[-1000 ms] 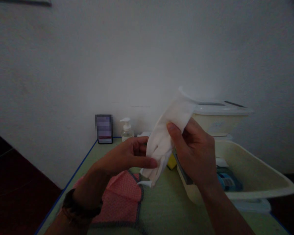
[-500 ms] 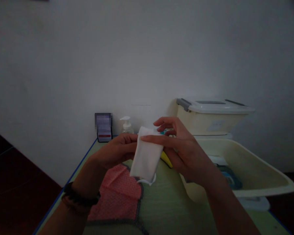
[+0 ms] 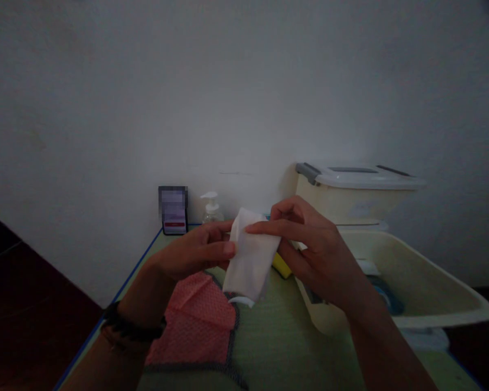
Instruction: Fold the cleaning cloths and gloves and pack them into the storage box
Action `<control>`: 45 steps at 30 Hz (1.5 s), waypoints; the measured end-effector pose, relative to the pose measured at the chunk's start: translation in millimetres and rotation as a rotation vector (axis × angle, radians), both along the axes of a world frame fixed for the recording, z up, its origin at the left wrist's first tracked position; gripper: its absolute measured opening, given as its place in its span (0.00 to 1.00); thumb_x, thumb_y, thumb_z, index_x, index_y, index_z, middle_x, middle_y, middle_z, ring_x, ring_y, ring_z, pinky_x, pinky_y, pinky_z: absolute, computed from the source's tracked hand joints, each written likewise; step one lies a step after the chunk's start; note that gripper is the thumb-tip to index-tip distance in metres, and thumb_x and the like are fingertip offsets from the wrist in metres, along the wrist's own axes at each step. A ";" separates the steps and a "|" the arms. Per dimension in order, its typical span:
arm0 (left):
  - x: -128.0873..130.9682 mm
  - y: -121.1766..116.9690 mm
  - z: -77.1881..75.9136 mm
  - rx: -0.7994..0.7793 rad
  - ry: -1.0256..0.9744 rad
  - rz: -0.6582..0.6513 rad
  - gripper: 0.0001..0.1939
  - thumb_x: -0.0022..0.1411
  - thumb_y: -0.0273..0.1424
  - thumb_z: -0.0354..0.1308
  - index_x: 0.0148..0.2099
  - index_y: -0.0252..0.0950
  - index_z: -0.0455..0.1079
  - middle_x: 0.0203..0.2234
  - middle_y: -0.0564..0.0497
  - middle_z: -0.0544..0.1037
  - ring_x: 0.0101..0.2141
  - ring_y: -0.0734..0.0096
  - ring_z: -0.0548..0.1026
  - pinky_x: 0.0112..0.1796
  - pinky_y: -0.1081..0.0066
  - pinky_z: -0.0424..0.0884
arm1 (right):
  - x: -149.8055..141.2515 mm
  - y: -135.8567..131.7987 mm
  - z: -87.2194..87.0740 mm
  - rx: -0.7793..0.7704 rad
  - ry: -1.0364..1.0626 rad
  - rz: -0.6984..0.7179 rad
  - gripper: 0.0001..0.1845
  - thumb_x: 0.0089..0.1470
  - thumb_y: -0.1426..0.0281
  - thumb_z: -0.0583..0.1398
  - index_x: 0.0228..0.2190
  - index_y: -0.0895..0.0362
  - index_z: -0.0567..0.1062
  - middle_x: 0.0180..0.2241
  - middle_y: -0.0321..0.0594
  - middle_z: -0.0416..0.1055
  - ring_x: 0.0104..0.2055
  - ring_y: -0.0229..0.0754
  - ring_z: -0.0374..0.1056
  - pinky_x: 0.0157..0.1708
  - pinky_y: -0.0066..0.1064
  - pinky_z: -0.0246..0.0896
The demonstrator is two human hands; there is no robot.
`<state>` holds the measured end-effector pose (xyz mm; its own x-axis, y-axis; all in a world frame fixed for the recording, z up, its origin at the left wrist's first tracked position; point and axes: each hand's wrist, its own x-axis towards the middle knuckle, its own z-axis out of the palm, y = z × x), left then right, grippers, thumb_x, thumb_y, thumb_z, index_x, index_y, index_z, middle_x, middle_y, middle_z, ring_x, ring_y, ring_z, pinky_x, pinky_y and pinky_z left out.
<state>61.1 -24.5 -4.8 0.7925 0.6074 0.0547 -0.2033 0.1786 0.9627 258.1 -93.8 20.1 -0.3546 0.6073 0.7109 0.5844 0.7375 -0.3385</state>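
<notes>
Left hand: fingers pinching left edge of white cloth, frame center. Right hand: fingers gripping its right edge, index finger laid across the top. Pink cloth on bench, lower center-left. Tub at right, lidded box behind it. Phone and pump bottle upright, center-left.

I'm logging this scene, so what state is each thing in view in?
White cloth: folded, held by left hand and right hand.
Phone: upright, screen lit.
Pump bottle: upright, partly hidden.
Storage box: lid on.
Basin: uncovered, things inside.
Pink cloth: spread out, creased.
Yellow item: mostly hidden, state unclear.
</notes>
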 end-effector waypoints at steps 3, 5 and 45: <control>0.6 -1.1 1.8 0.068 0.041 -0.060 0.24 0.45 0.36 0.71 0.45 0.34 0.74 0.32 0.47 0.80 0.31 0.69 0.77 0.32 0.75 0.71 | -0.1 -0.5 0.0 0.007 0.013 0.004 0.19 0.53 0.84 0.54 0.38 0.55 0.78 0.34 0.38 0.59 0.35 0.35 0.62 0.34 0.28 0.63; 2.8 -1.7 2.4 0.081 0.058 -0.088 0.24 0.44 0.32 0.71 0.45 0.35 0.73 0.33 0.48 0.80 0.33 0.69 0.77 0.33 0.74 0.71 | 0.2 -0.3 -0.4 0.015 0.021 0.010 0.18 0.53 0.84 0.54 0.34 0.55 0.79 0.34 0.37 0.58 0.36 0.35 0.62 0.34 0.29 0.62; 18.5 -2.5 8.9 0.394 -0.068 0.538 0.04 0.54 0.30 0.65 0.32 0.37 0.75 0.30 0.54 0.78 0.34 0.75 0.74 0.37 0.77 0.69 | -3.2 0.3 2.4 -0.302 0.362 -0.200 0.03 0.50 0.73 0.61 0.28 0.56 0.70 0.23 0.31 0.70 0.26 0.34 0.67 0.25 0.24 0.62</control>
<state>79.5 -27.1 4.2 0.3719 0.8411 0.3928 -0.2286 -0.3271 0.9169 254.9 -93.5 22.5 0.0262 0.8352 0.5494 0.5096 0.4617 -0.7261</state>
